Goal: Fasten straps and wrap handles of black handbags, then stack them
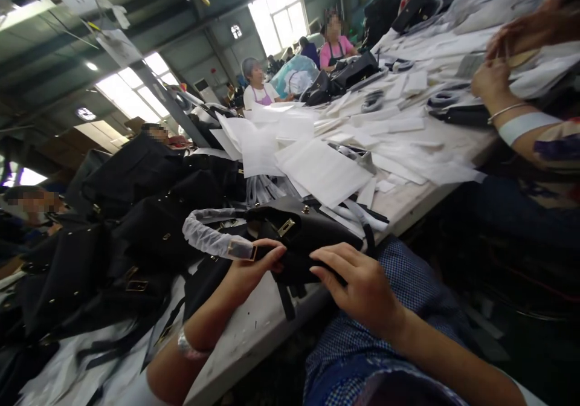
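The left hand pinches, thumb over fingers, the end of a foam-wrapped handle, a curved strap sleeved in white foam sheet, right at its flat rectangular gold metal ring. The right hand lies across the lower flap of a black leather handbag, fingers loosely bent over it. Its thumb is hidden, so I cannot tell whether it grasps or only presses. The handbag sits at the near edge of the pale wooden worktable, partly overhanging toward the person's lap, with a small gold turn-lock clasp on its front. To handle this well, I judge the right hand should press the body flat onto the table so it cannot slide off. The left should hold by the metal ring rather than the soft wrap, which looks easy to tear or push back. To the left is a heap of black bags, and white paper sheets lie beyond. No brand, label or writing can be read anywhere.
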`<state>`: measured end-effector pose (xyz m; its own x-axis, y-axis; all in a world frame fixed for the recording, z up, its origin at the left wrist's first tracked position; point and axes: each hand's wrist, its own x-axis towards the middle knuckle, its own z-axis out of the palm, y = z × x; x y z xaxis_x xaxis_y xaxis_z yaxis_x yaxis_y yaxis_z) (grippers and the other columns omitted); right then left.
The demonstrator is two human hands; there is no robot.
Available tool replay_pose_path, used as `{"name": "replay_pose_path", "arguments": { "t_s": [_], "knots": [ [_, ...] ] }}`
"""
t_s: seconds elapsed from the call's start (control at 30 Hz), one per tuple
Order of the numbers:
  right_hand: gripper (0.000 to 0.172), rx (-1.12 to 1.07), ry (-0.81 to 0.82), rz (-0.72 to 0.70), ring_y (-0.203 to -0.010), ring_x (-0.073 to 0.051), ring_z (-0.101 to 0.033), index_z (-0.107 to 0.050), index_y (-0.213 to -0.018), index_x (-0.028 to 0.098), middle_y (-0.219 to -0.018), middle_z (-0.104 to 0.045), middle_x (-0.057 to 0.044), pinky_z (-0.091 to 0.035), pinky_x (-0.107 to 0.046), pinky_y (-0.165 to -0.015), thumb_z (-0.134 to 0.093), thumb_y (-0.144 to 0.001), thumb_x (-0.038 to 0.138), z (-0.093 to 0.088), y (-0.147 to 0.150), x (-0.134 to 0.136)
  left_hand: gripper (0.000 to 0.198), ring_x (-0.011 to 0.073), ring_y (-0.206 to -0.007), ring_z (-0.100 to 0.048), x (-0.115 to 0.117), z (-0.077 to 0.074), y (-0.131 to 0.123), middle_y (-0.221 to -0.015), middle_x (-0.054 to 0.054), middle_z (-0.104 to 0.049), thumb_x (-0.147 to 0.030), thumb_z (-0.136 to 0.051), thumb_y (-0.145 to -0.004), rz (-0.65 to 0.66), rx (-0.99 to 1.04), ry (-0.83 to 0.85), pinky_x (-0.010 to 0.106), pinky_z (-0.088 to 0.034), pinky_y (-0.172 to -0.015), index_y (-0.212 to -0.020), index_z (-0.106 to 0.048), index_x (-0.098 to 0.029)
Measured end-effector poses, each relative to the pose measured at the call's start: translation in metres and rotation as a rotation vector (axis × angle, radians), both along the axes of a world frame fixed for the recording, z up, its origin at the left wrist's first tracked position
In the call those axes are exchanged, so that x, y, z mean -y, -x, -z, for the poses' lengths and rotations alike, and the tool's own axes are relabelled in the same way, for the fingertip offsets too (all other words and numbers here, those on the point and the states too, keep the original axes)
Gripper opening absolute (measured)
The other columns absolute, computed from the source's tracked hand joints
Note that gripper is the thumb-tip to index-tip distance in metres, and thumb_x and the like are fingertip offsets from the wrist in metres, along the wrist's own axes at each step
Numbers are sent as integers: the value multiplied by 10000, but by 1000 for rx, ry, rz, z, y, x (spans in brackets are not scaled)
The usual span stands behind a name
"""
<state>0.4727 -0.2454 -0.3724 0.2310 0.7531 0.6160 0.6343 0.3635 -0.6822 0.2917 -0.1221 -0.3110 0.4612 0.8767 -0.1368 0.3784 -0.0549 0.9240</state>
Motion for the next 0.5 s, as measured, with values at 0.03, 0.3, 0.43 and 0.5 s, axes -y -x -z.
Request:
{"name": "replay_pose_path", "arguments": {
  "t_s": [0.03,0.3,0.43,0.5],
  "knots": [
    [225,-9,50,22,-1020,-243,-652,-666,-1151,250,-1093,-716,-71,-525,-393,-927,-605,-937,285,5,3,5,368,164,-650,-659,1,2,-4,-720,24,-702,-459,-808,-730,5,13,13,269,-565,-633,-905,-706,-152],
    [190,-264,352,52,-857,-235,-676,-642,-1043,250,-921,-711,-25,-509,-364,-775,-690,-870,311,19,-4,-5,308,120,-651,-620,1,0,-27,-719,10,-686,-434,-765,-801,108,24,-47,183,-466,-568,-918,-709,-154],
    [85,-410,351,-54,-874,-213,-666,-666,-944,239,-918,-717,-11,-484,-332,-789,-638,-892,300,17,-9,-5,429,173,-737,-693,-4,-4,-28,-858,55,-728,-521,-737,-805,113,55,74,248,-551,-660,-1015,-684,-151],
    [88,-444,351,-66,-874,-214,-665,-685,-929,234,-913,-723,-12,-477,-329,-793,-630,-888,290,16,-11,-6,503,198,-772,-712,-6,-3,-26,-900,89,-740,-593,-688,-816,81,96,145,271,-569,-679,-1031,-675,-139]
  ]
}}
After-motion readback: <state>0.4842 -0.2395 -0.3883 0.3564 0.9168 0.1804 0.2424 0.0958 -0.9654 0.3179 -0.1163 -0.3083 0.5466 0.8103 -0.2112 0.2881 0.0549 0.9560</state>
